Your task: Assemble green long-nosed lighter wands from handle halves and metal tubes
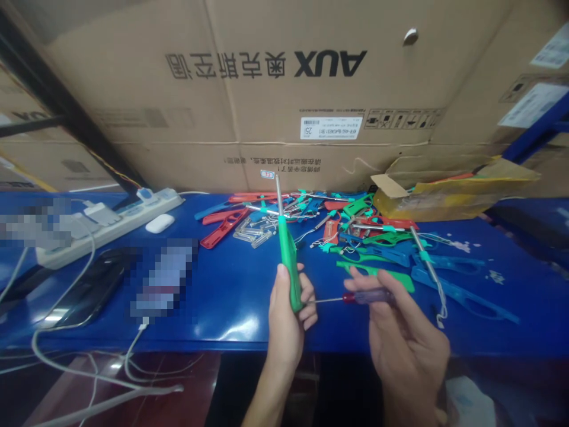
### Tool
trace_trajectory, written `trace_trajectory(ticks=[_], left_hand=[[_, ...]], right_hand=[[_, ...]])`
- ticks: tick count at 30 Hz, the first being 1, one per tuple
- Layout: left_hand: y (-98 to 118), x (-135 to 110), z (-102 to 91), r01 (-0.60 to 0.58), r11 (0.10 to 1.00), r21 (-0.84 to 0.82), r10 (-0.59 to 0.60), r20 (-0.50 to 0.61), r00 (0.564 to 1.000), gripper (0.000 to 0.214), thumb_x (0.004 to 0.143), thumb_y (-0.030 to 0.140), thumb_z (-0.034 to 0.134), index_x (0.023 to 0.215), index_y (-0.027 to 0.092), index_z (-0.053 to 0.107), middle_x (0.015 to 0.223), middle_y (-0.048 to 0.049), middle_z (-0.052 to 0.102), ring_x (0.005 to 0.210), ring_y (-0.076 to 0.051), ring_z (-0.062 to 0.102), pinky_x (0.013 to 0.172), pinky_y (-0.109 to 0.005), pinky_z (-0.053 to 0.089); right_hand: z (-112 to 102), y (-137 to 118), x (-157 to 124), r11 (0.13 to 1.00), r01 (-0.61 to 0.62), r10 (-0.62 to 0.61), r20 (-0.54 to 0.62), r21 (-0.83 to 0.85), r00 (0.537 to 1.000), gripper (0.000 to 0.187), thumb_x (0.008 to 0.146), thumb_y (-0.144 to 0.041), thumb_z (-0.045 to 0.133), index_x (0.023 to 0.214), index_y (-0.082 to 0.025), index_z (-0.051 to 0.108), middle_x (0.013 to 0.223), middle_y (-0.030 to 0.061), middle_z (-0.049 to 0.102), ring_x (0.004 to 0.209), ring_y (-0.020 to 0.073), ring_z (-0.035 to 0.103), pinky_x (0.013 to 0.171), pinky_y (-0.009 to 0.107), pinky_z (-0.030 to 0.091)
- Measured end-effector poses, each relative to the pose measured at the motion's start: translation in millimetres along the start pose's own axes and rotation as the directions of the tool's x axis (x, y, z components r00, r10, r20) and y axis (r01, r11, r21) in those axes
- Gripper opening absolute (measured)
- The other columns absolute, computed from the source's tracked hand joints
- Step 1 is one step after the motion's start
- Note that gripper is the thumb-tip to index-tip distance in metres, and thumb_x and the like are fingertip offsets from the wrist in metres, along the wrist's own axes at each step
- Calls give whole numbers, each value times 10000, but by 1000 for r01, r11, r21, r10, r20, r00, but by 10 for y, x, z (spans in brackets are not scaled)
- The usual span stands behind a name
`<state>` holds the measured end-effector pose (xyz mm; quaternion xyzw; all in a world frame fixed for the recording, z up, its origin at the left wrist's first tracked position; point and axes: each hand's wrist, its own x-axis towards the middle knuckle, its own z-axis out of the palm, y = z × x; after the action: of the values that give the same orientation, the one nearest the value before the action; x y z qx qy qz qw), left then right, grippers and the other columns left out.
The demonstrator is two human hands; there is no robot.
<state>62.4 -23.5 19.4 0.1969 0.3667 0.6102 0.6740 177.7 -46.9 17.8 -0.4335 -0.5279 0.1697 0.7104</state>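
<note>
My left hand [288,308] is wrapped round the handle of a green long-nosed lighter [288,255], held nearly upright with its metal tube pointing up. In my right hand [400,332] is a screwdriver [367,296] with a purple and red handle. Its thin shaft runs left to the lower part of the lighter's handle; whether the tip sits in a screw is hidden. Beyond both hands lie loose lighter parts: green shell halves [382,276], blue shell halves [462,293], red shell halves [224,228], small clear pieces [255,230] and metal tubes with white wires [424,254].
A yellow-taped cardboard box [435,198] stands at the back right of the blue table [222,284]. To the left are a white power strip [111,228], a white earbud case [160,223], a black phone [91,287] and trailing cables. A large carton [258,118] walls off the back.
</note>
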Motion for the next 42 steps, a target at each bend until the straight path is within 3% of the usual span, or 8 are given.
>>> trace_trajectory(ticks=[4,9,14,21,25,31,37,42], left_hand=[[-6,4,-2,0,1000,23,0,12,1000,545,893,692,590,1076,180,555,619,92,381,414,-31,216,371,-141,197],[-13,11,-3,-5,1000,8,5,7,1000,542,873,693,611,1057,188,544,612,97,380,396,-35,233,356,-146,217],[-9,15,15,-10,1000,13,10,25,1000,548,855,702,627,1038,193,544,591,100,389,380,-39,233,344,-150,227],[-15,0,45,-54,998,12,54,22,998,510,895,675,596,1039,188,546,607,92,402,391,-44,271,353,-155,266],[-15,7,42,-56,998,36,55,25,998,502,890,664,613,1018,181,556,600,90,403,391,-35,263,361,-142,232],[3,16,40,-64,998,4,64,14,998,519,825,654,702,979,178,564,584,95,387,393,-23,239,373,-128,170],[-2,17,31,-76,996,35,76,13,997,526,863,676,646,987,171,569,582,91,395,393,-21,228,369,-128,166],[-7,27,1,-90,996,27,90,21,996,492,909,654,602,993,170,573,594,86,390,402,-22,231,373,-127,183]], right_hand=[[-17,11,-34,988,116,-123,-66,-106,990,356,888,-105,687,1189,-286,746,926,32,738,944,240,735,839,451,617],[-64,51,-75,990,-32,34,9,-138,999,420,979,-150,563,1369,-288,637,1106,66,756,972,227,741,859,446,622],[-35,9,-55,993,53,-62,-89,-101,994,337,867,-126,719,1155,-297,762,917,28,744,806,191,731,656,313,622],[-64,-28,-55,998,-61,61,48,1,997,347,963,-171,609,1271,-303,699,1050,37,762,1002,202,731,914,391,598],[-6,-18,-52,999,-48,48,-99,3,994,179,867,-162,741,1007,-270,773,884,10,693,886,175,710,767,302,599],[-5,8,-69,991,-116,115,19,69,993,327,1004,-221,552,1299,-273,683,1116,68,738,992,199,728,879,394,612],[11,18,-57,992,-119,124,-112,50,986,253,899,-170,715,1090,-326,768,968,-18,733,887,140,716,797,269,604],[-153,-47,4,993,-111,115,132,-39,984,354,946,-186,650,1253,-353,710,1056,0,774,942,172,734,882,320,595]])
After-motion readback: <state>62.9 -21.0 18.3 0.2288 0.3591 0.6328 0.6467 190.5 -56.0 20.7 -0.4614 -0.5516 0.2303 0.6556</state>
